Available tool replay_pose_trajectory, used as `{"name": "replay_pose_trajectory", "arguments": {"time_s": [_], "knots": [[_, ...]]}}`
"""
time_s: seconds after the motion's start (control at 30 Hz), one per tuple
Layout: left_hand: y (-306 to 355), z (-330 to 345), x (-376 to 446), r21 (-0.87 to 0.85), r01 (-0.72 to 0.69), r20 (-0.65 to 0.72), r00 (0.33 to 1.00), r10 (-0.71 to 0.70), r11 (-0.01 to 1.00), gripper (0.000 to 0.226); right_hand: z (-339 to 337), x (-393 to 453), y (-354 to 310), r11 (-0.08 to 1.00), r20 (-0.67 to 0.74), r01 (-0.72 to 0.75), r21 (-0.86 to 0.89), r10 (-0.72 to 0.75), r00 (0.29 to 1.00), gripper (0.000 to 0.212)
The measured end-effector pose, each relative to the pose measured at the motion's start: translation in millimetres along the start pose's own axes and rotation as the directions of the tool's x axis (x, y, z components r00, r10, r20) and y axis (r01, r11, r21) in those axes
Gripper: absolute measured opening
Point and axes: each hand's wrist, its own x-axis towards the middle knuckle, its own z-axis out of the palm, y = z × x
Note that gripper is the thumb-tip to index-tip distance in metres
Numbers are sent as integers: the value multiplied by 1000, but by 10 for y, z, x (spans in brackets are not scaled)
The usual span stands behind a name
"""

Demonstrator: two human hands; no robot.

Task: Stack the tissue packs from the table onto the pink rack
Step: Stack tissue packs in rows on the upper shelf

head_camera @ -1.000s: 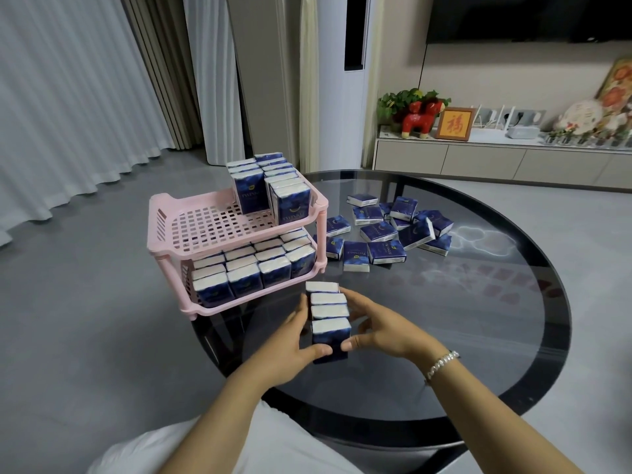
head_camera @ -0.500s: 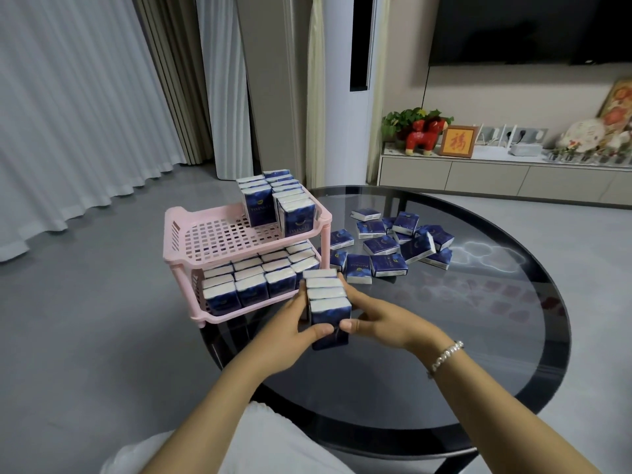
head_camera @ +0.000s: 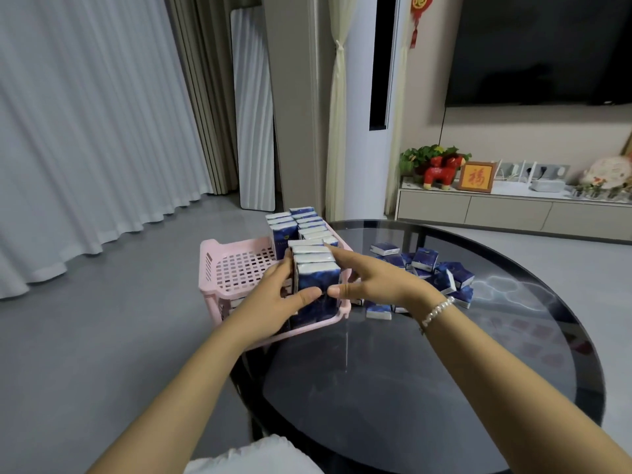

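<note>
The fingers [head_camera: 309,295] of the left hand [head_camera: 273,302] are curled against the left side and front face of a row of blue-and-white tissue packs [head_camera: 316,268], with the thumb laid across the front of the nearest pack. The fingers [head_camera: 333,253] of the right hand [head_camera: 372,280] press the right side of the same row, the index finger reaching along its upper edge and the thumb meeting the front face just beside the left thumb. Both hands thus clamp the row between them. The packs in the row stand on edge, one behind another, white tops upward.

The held row sits at the near right corner of the pink rack [head_camera: 219,268], level with its upper tier. Whether the row rests on the tier or is carried just above it cannot be told.

On the upper tier, behind the held row, more packs [head_camera: 290,222] stand upright in two rows at the far right corner. The left part of the tier shows its bare perforated floor. The lower tier is mostly hidden by the hands; white pack edges show through its near side.

The rack stands at the left edge of a round dark glass desk [head_camera: 444,388]. To the right of the rack, a loose pile of packs [head_camera: 424,265] lies on the desk, some flat and some tilted. A bead bracelet [head_camera: 437,311] circles the right wrist.
</note>
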Motion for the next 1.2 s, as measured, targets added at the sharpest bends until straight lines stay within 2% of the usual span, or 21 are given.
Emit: {"name": "replay_pose_trajectory", "arguments": {"time_s": [0.13,0.27,0.4,0.47,0.63,0.8,1.03,1.1,1.2], "knots": [[-37,-232,116,-35,6,-37,999,-7,999,59,-127,317,-125,999,5,-25,-30,25,1000,76],[-113,-420,320,-100,49,-61,997,-55,994,52,-220,705,-214,998,22,-42,-36,42,999,80],[-270,-487,555,-151,126,-45,990,-135,980,50,-257,1072,-132,995,47,-71,-75,74,996,94],[-340,-475,634,-162,149,-39,987,-157,975,50,-273,1195,-28,994,52,-71,-88,76,996,90],[-492,-369,749,-170,162,-54,983,-173,972,59,-232,1272,-94,963,3,-91,-253,95,996,70],[-573,-273,760,-97,151,-85,984,-159,984,61,-223,1281,-84,904,14,-101,-415,117,993,76],[-576,-217,761,16,160,-100,982,-158,987,81,-177,1269,-80,899,-16,-64,-434,63,998,93],[-547,-224,747,28,178,-84,981,-175,984,90,-179,1247,-75,887,18,-14,-462,26,1000,89],[-570,-256,762,134,153,-17,988,-152,979,97,-149,1205,-53,787,51,34,-616,-3,999,79]]}}
